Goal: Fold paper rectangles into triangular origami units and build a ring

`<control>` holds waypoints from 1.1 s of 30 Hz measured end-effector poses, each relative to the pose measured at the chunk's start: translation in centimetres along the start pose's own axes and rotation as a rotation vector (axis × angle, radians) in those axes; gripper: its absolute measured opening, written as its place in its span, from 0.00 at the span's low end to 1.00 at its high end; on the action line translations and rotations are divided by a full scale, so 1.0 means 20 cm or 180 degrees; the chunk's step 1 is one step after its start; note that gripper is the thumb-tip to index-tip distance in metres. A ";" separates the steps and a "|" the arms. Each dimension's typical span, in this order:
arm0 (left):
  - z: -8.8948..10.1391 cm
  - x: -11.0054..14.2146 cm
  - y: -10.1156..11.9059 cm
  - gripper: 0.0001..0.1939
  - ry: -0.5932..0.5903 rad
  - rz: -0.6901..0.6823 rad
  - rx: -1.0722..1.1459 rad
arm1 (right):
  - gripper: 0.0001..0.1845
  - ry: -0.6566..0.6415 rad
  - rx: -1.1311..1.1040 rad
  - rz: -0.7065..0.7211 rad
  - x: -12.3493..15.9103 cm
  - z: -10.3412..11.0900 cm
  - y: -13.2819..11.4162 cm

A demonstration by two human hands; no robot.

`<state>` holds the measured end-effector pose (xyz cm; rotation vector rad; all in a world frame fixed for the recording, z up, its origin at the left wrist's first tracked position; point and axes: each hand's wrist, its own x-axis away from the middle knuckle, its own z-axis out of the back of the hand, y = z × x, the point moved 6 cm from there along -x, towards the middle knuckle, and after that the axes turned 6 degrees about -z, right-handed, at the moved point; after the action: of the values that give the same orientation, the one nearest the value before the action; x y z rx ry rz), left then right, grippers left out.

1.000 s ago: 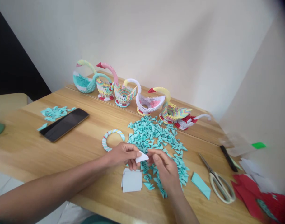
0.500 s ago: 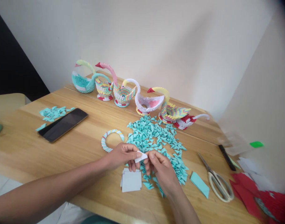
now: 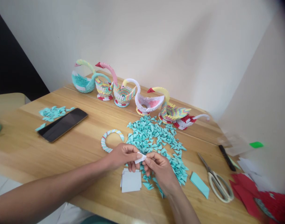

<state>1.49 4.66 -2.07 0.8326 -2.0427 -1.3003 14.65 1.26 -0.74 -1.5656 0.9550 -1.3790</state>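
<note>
Since the first frame, the right hand (image 3: pixel 164 171) has come in toward the left hand (image 3: pixel 122 155), and its thumb and fingertips have met the near tip of the white paper (image 3: pixel 139 158). That small folded paper lies between the two hands, its long axis running across from one set of fingertips to the other. Neither hand is clearly nearer, as each has an end of it. The left hand pinches its end narrowly, thumb on top and the other fingers curled below; the right hand is drawn in to a narrow pinch too, wrist low and fingers bent inward. Both forearms rise from the person's side of the bench (image 3: pixel 95 189).

Just below the hands sits a small stack of pale sheets (image 3: pixel 131 181). Behind and beneath them spread the teal pieces (image 3: pixel 144 133), with the ring (image 3: pixel 103 141) beyond the left wrist. Scissors (image 3: pixel 212 172) lie well apart to the right, the phone (image 3: pixel 64 124) to the left, and paper swans (image 3: pixel 150 104) stand along the back.
</note>
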 end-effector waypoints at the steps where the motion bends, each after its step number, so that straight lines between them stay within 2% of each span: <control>1: 0.00 0.00 0.00 0.24 0.0017 -0.0027 -0.0038 | 0.18 0.0020 0.0065 0.0011 0.00 0.00 0.00; 5: 0.01 0.00 0.00 0.23 0.0165 -0.0168 -0.0296 | 0.17 0.0135 0.0379 0.0110 0.01 -0.01 -0.03; 8: 0.02 0.01 0.01 0.22 0.0356 -0.0261 -0.0531 | 0.15 0.0364 0.0929 0.0449 0.02 -0.01 -0.06; 12: 0.01 0.01 0.03 0.22 0.0235 -0.0146 -0.0243 | 0.08 0.0706 0.1776 0.1257 0.07 0.02 -0.14; 15: 0.02 0.00 0.02 0.22 0.0120 -0.0038 0.0051 | 0.05 0.0940 0.2284 0.2119 0.12 0.04 -0.20; 18: 0.02 -0.01 0.00 0.23 0.0029 0.0122 0.0229 | 0.09 0.0798 0.2655 0.2905 0.15 0.00 -0.23; 20: 0.01 0.00 -0.01 0.23 -0.0029 0.0224 0.0293 | 0.11 0.0700 0.2781 0.3212 0.17 -0.03 -0.24; 24: -0.01 0.01 0.00 0.24 -0.0182 0.0337 0.0244 | 0.12 0.0652 0.2954 0.3501 0.18 -0.06 -0.26; 28: -0.02 0.01 0.01 0.26 -0.0264 0.0351 -0.0071 | 0.13 0.0587 0.3142 0.3578 0.19 -0.07 -0.26; 33: -0.01 0.01 0.02 0.25 -0.0165 0.0126 -0.0796 | 0.11 0.0329 0.3167 0.3353 0.16 -0.07 -0.23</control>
<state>1.40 4.45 -1.69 0.6479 -1.8748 -1.5304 13.64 -0.08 4.88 -0.1470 0.7481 -0.8758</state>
